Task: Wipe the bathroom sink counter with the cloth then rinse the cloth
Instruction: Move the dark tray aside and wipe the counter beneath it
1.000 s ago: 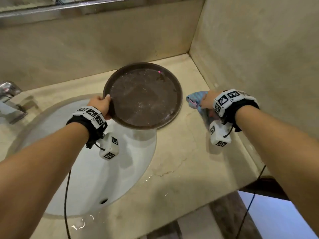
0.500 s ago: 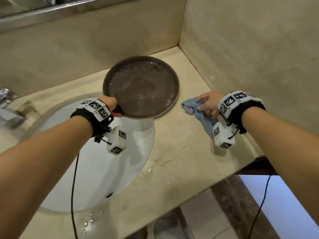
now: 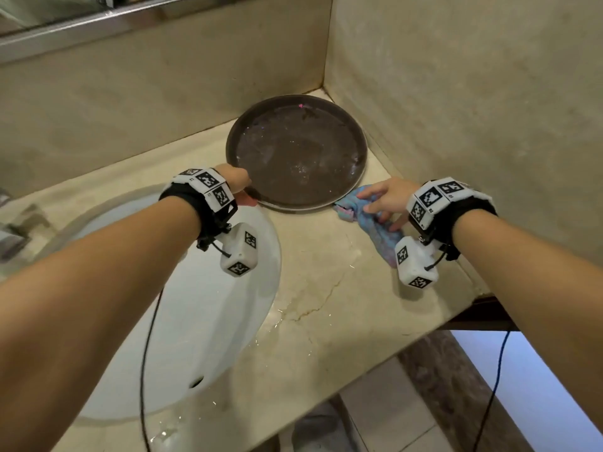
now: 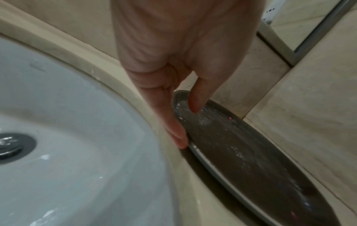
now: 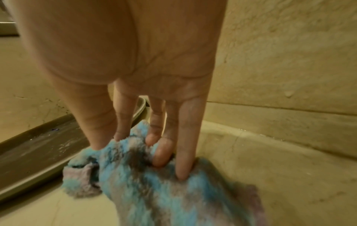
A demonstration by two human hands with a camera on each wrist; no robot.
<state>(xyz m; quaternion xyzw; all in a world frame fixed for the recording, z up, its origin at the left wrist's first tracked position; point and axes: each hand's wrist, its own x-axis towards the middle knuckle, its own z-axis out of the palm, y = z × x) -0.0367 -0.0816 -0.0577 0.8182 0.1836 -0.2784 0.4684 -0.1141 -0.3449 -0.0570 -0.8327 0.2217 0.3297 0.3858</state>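
A blue and grey cloth (image 3: 375, 230) lies bunched on the beige counter (image 3: 326, 288), right of the white sink (image 3: 208, 321). My right hand (image 3: 381, 200) presses down on it with spread, mostly straight fingers (image 5: 183, 152); the cloth (image 5: 144, 183) touches the front right rim of a round brown tray (image 3: 293, 158). My left hand (image 3: 243, 187) pinches the tray's near left rim. In the left wrist view the thumb lies on top of the tray (image 4: 241, 152) and the fingers (image 4: 173, 130) reach under its edge. The tray sits in the back right corner.
Walls close off the counter at the back and right. A chrome faucet (image 3: 13, 230) stands at the far left, and the sink drain (image 4: 11, 146) is wet. Water drops lie on the counter's front edge (image 3: 277, 318), with tiled floor below.
The tray has gone from over the sink's edge back toward the corner, my left hand still on its rim. My right hand has slid the cloth closer to the tray's front.
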